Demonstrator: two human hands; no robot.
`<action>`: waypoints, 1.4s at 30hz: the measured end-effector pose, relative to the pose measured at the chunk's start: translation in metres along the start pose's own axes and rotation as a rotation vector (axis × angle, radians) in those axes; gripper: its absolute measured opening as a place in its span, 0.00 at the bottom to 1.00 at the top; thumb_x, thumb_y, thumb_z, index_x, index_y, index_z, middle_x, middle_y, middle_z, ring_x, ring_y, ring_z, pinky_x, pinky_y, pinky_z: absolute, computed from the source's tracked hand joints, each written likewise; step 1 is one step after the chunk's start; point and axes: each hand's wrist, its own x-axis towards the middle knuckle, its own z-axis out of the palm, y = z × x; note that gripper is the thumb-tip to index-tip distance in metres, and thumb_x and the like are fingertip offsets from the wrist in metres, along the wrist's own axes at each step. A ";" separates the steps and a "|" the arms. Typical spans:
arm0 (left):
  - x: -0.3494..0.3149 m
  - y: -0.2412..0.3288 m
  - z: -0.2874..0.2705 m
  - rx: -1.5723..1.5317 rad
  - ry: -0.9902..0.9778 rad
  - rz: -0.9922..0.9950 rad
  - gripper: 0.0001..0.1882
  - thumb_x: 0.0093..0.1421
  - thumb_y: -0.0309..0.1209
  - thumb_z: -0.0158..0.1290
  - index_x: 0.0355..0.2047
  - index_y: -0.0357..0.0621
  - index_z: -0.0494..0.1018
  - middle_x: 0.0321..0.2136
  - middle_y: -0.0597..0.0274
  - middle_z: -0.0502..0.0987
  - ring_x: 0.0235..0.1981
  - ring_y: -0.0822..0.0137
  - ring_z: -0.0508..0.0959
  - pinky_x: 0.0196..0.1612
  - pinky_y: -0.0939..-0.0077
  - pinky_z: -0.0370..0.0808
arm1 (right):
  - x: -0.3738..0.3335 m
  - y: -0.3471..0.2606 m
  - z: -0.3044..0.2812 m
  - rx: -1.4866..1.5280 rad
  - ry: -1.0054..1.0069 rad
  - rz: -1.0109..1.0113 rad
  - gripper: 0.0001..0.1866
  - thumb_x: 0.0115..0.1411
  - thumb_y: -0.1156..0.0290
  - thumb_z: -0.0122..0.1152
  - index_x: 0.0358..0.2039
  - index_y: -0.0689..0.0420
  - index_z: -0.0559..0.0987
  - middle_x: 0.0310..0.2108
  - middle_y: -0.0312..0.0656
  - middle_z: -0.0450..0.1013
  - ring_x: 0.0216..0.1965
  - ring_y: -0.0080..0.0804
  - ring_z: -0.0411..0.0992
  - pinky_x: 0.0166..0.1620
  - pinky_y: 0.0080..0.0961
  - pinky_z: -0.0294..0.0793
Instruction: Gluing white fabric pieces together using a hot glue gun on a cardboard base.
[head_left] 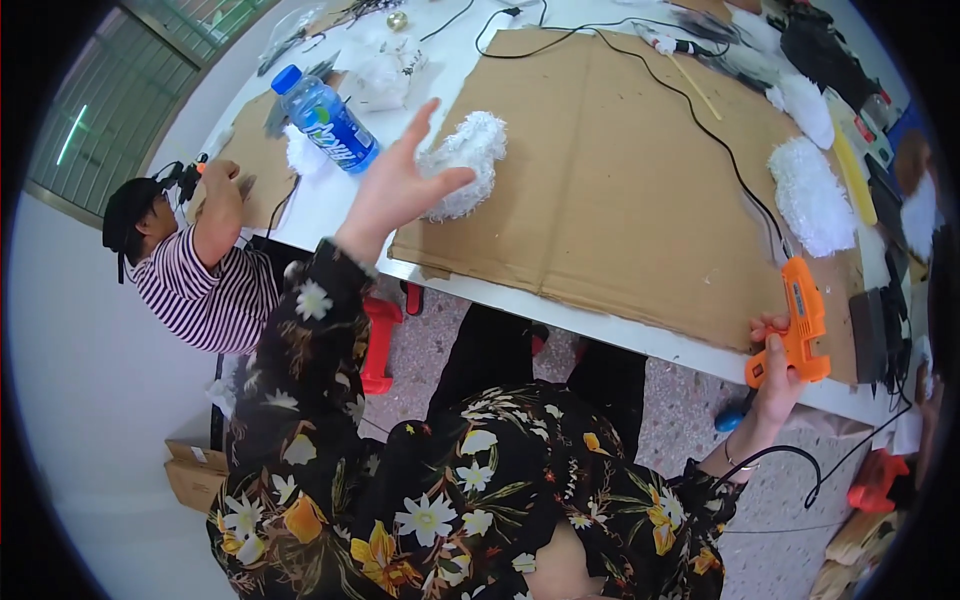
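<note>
Black floral-print fabric shirt (480, 470) with white and yellow blossoms fills the near field. Left hand (395, 185): thumb and fingers spread, gripping nothing; thumb overlaps a white, shaggy, curved tinsel-like piece (480, 145), contact cannot be told. Right hand (775, 375): thumb and fingers closed on an orange hard-plastic glue gun (803, 315) at the near right.

Step, as judged: gluing work, with the shaggy piece unheld on the cardboard's left part. Next move probably calls for steadying it left-handed before bringing the gun across; the cord could snag.

Outward: flat brown cardboard sheet (620, 180), creased, matte; thin black flexible cord (735, 160); second white fluffy piece (810, 195), oblong; blue-labelled clear plastic bottle (325, 120), cylindrical; smooth white tabletop (600, 325) beneath.
</note>
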 end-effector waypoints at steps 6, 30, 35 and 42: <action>0.012 0.018 0.014 0.298 -0.387 -0.092 0.51 0.43 0.54 0.59 0.63 0.49 0.51 0.37 0.41 0.76 0.40 0.45 0.76 0.43 0.62 0.73 | 0.000 -0.002 0.003 -0.011 -0.012 -0.007 0.12 0.58 0.76 0.54 0.43 0.63 0.69 0.39 0.44 0.68 0.35 0.28 0.69 0.50 0.38 0.70; 0.126 -0.046 0.021 0.186 -0.087 -0.169 0.46 0.37 0.34 0.56 0.61 0.50 0.56 0.32 0.41 0.76 0.35 0.49 0.77 0.42 0.66 0.73 | 0.002 -0.005 0.003 -0.028 0.071 0.081 0.14 0.55 0.72 0.57 0.42 0.62 0.69 0.37 0.44 0.67 0.33 0.28 0.69 0.48 0.38 0.71; 0.170 -0.096 0.032 0.254 -0.062 -0.197 0.47 0.37 0.35 0.56 0.62 0.51 0.55 0.31 0.42 0.77 0.36 0.50 0.77 0.42 0.67 0.72 | 0.003 -0.003 0.001 -0.045 0.070 0.124 0.16 0.55 0.71 0.58 0.42 0.61 0.69 0.37 0.42 0.67 0.32 0.28 0.68 0.47 0.39 0.69; 0.189 -0.130 0.053 0.311 -0.115 -0.182 0.46 0.38 0.35 0.55 0.62 0.52 0.55 0.36 0.42 0.77 0.41 0.49 0.76 0.46 0.67 0.72 | 0.002 -0.006 0.005 -0.041 0.137 0.130 0.16 0.54 0.69 0.60 0.41 0.61 0.69 0.36 0.42 0.66 0.32 0.29 0.67 0.46 0.38 0.68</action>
